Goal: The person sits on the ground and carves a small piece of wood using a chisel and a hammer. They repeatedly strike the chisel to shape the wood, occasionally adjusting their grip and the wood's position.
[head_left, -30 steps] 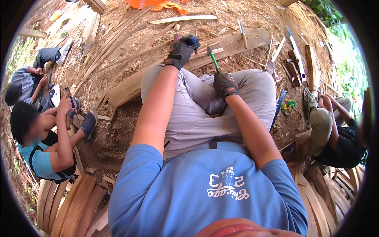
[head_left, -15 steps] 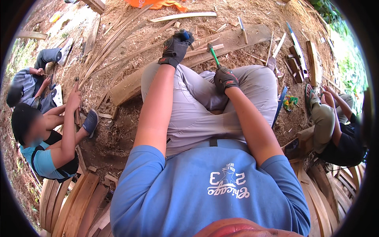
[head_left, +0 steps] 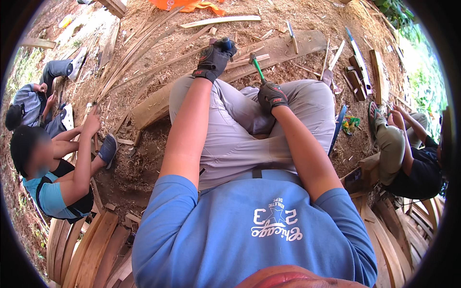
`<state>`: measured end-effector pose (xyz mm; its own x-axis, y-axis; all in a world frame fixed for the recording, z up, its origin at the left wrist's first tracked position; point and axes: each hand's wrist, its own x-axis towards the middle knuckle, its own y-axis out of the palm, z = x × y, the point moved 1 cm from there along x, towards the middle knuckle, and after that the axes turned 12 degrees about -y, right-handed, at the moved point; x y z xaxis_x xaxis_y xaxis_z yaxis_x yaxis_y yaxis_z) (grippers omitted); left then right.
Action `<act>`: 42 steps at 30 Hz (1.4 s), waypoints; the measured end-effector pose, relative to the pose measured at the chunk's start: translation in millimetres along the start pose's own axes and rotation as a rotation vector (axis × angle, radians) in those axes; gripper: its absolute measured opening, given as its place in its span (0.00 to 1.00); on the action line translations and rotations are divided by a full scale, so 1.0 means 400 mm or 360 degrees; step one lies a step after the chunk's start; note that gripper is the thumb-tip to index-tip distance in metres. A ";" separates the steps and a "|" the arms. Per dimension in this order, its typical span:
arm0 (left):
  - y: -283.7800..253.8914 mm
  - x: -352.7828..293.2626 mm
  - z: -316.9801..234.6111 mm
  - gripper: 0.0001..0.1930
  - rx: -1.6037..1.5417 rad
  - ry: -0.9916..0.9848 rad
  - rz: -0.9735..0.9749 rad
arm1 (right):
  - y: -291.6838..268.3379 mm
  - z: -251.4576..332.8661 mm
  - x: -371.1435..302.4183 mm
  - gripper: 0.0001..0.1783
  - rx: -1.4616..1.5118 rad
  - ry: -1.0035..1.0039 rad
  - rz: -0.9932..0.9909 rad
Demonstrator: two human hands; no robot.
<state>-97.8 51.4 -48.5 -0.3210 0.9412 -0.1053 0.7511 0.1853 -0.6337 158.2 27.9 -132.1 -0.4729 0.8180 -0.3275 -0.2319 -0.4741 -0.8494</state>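
My left hand (head_left: pixel 212 61), in a dark work glove, is closed around a tool with a dark blue handle (head_left: pixel 225 44). Its lower part is hidden, so its kind does not show. My gloved right hand (head_left: pixel 272 97) grips the green handle of a small hammer (head_left: pixel 259 72) above my crossed legs. The hammer's head points away from me, apart from the blue handle. Beyond both hands, a thick wooden plank (head_left: pixel 297 43) lies slantwise, with thin wood strips (head_left: pixel 247 63) on it near the hammer head.
A knife-like tool (head_left: pixel 292 37) lies across the plank. On the right are a long saw-like blade (head_left: pixel 360 60), a wooden hand plane (head_left: pixel 356 79) and a seated person (head_left: pixel 408 153). Two people sit at left, the nearer one (head_left: pixel 57 177) working with wood. Curved boards (head_left: pixel 91 245) stand behind me.
The whole view has shifted slightly. Both my hands keep their grips and barely move. The nearer person at left has lowered the piece in their hands a little.
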 end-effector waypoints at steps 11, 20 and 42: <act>0.004 0.001 -0.004 0.17 -0.0080 -0.0041 0.0101 | -0.056 0.037 -0.021 0.21 0.0024 0.0071 0.0236; 0.011 0.003 -0.004 0.18 0.0127 -0.0045 0.0081 | -0.062 0.038 -0.026 0.21 0.0028 0.0060 0.0241; 0.034 0.041 0.038 0.22 -0.0187 -0.0021 0.0218 | -0.488 0.333 -0.206 0.16 0.0109 -0.0646 -0.0933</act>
<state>-101.5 65.2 -70.6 -0.2179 0.9562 -0.1954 0.8502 0.0877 -0.5191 129.2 9.6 115.7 -0.5300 0.7650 0.3659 -0.5910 -0.0238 -0.8063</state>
